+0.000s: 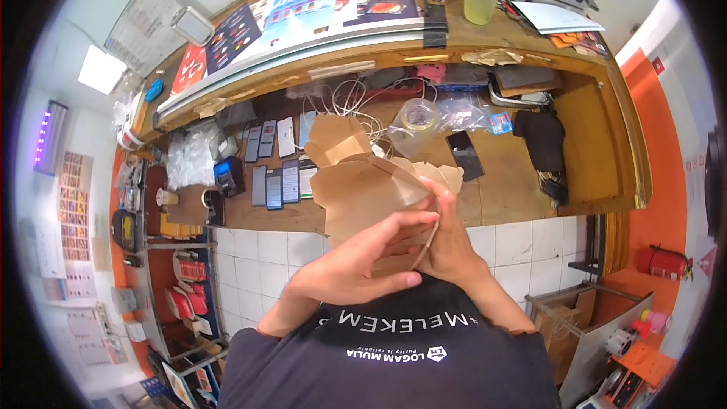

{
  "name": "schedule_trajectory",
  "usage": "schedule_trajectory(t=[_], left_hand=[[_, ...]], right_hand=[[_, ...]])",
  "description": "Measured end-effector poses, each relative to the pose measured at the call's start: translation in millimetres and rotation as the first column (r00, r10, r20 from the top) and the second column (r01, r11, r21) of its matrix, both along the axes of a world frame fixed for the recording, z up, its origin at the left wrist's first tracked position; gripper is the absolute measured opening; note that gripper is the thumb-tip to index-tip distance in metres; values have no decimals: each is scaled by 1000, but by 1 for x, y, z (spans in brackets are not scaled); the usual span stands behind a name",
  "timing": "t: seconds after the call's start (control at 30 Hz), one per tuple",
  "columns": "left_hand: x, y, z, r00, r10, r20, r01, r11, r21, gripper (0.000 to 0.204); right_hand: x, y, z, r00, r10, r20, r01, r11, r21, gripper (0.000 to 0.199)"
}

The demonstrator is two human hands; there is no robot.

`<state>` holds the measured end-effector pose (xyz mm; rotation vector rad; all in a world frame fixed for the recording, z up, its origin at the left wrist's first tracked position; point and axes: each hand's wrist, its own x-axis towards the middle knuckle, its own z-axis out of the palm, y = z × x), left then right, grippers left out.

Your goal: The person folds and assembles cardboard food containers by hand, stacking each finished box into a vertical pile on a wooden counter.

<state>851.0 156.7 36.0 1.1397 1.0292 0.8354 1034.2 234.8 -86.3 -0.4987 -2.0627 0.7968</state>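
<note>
In front of my chest I hold a brown cardboard food box (363,193), its scalloped flaps standing open toward the table. My left hand (363,256) lies along the box's near side, fingers bent over the panel's edge and thumb stretched out lower down. On the right, my right hand (453,246) grips the same box by its side, with its fingertips up at the near corner. The two hands meet at that corner. Part of the right hand's fingers and the bottom of the box are hidden.
Several phones (271,185) lie on the wooden shelf beyond the box, with one dark phone (465,155) to the right. Near them are a tape roll (418,116), white cables (350,102) and a black cap-like item (541,140). A drink cup (478,4) stands on the upper counter.
</note>
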Motion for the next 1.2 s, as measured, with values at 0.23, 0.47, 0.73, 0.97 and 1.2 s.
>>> schedule_trajectory(t=[0.23,0.47,0.73,0.97,1.2], left_hand=[[-17,-33,13,766,17,-643,231,926,300,100],[-37,-32,5,724,-108,-682,447,826,344,134],[-48,-31,-11,884,105,-456,116,896,430,67],[-37,-25,-16,656,580,-484,-146,726,672,26],[-17,-20,-12,610,673,-417,-317,690,650,23]], right_hand=[[-1,15,-12,970,188,-155,-217,956,-199,129],[-5,22,9,879,439,-186,-476,830,-292,139],[-5,22,-1,909,121,-399,-391,579,-715,118],[-12,17,9,994,-67,-90,-12,738,-675,75],[-14,-5,45,911,-382,-156,391,920,29,91]])
